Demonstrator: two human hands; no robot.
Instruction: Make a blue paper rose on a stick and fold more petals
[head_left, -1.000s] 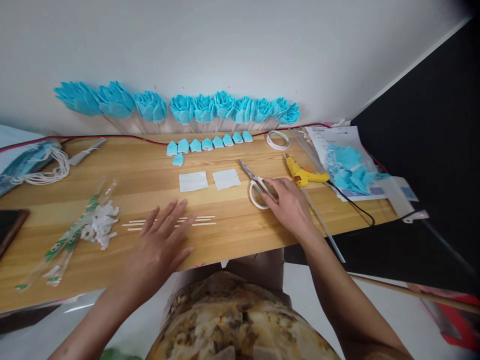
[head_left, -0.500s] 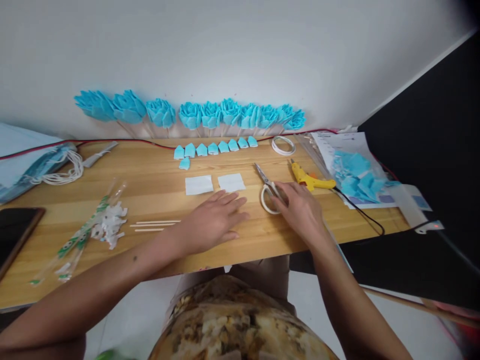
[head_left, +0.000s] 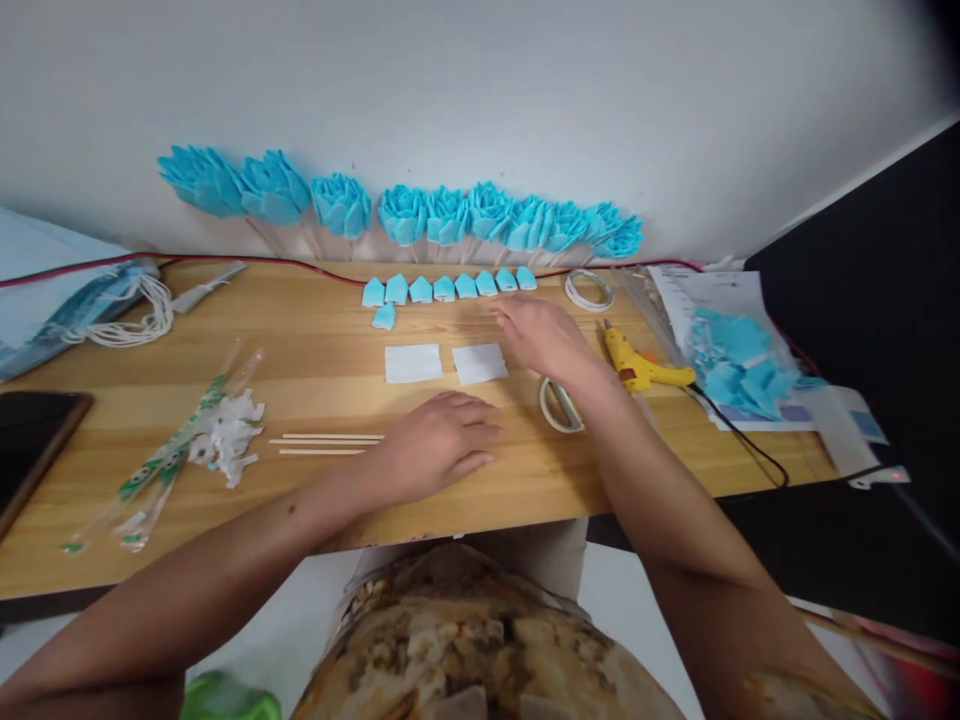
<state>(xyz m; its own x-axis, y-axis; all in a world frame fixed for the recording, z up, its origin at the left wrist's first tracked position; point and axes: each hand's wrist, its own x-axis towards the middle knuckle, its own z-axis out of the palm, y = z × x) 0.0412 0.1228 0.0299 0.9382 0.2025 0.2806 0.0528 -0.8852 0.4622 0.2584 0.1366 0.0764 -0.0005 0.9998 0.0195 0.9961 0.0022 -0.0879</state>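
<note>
My left hand (head_left: 442,445) rests palm down on the wooden table, fingers apart and nothing held, just below two white paper pieces (head_left: 413,364). Reaching forward, my right hand (head_left: 541,332) is over the table near the right end of a row of small blue folded pieces (head_left: 466,286); its fingers point left and hold nothing visible. Beneath my right wrist lie scissors with white handles (head_left: 559,405), their blades hidden by the hand. A yellow glue gun (head_left: 645,370) is right of that wrist. Thin wooden sticks (head_left: 322,451) lie beside my left forearm.
Blue flowers on sticks (head_left: 405,215) lean on the wall. White tape roll (head_left: 589,290) is at the back. Blue petals in plastic (head_left: 742,365) lie right. At left are white scraps (head_left: 229,435), plastic wrappers (head_left: 169,460), a white cord (head_left: 142,320) and a phone (head_left: 34,440).
My right hand has left the scissors handles and moved forward and left, towards the row of blue pieces. My left hand has stayed nearly in place. The view has shifted slightly.
</note>
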